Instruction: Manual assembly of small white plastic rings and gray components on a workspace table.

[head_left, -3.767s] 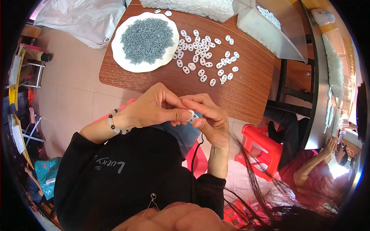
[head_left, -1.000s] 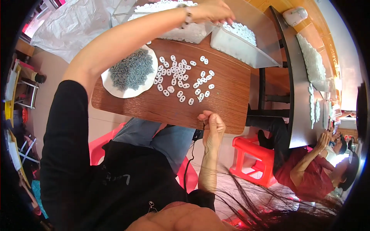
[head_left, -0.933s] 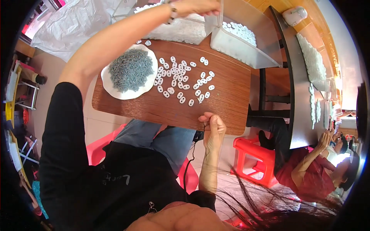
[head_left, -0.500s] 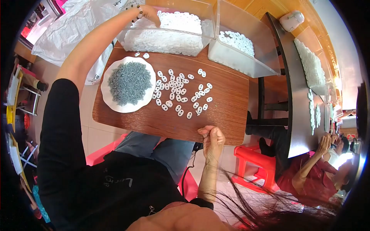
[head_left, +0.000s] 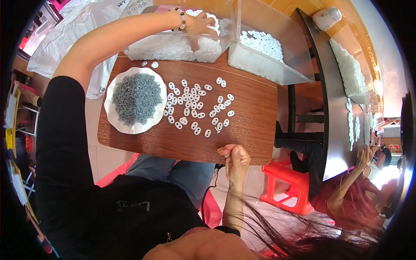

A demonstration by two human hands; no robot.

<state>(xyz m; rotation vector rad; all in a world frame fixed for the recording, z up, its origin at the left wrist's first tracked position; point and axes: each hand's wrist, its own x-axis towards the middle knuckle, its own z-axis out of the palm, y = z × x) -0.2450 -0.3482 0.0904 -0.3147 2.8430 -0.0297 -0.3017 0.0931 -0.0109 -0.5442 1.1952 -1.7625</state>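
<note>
My left hand [head_left: 200, 24], with a beaded bracelet at the wrist, reaches into a clear plastic bin [head_left: 149, 38] of small white two-holed pieces [head_left: 162, 51]. Its thumb and fingers are apart, their tips down among the pieces. Over the near edge of the brown table [head_left: 143, 141], my right hand [head_left: 236, 159] is closed, thumb against the curled fingers; whatever it may hold is too small to make out. Loose white two-holed pieces [head_left: 190, 97] lie scattered mid-table. A white scalloped plate [head_left: 109, 110] heaped with small grey-blue rod-like pieces [head_left: 136, 99] stands to their left.
A second bin [head_left: 268, 69] with fewer white pieces stands at the back right. Beyond it runs a dark table [head_left: 331, 143], where another person in dark red [head_left: 346, 199] sits. A red stool [head_left: 286, 186] is at the right; white sacking [head_left: 65, 41] lies far left.
My left hand has moved right inside the bin and deeper among the white pieces. My right hand stays closed in nearly the same place. The whole view has shifted slightly.
</note>
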